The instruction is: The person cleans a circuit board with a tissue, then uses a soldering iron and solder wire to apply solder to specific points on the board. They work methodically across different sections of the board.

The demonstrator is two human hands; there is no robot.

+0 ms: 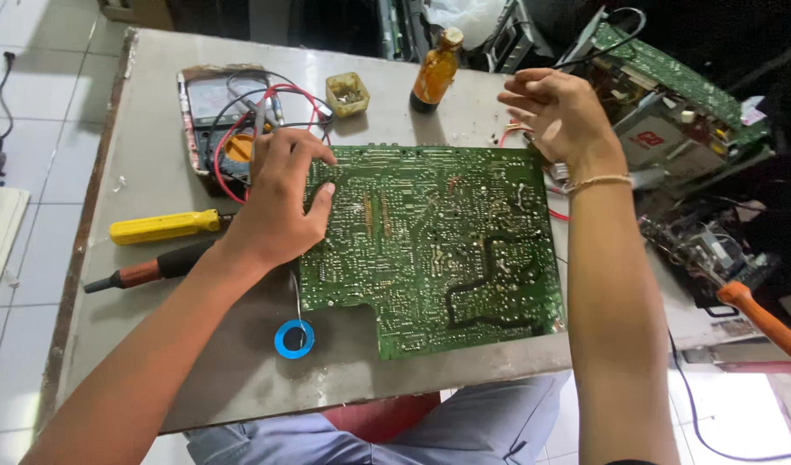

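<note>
Green and solder-side up, the circuit board (430, 245) lay flat on the grey table (154, 172), reaching its near edge. The left hand (275, 202) rested on the board's left edge, fingers spread and pressing down, gripping nothing. The right hand (559, 116) hovered above the board's far right corner, open with fingers loosely curled, holding nothing. A multimeter (219, 112) with red and black leads sat just behind the left hand; a yellow screwdriver (165, 226) lay to its left.
</note>
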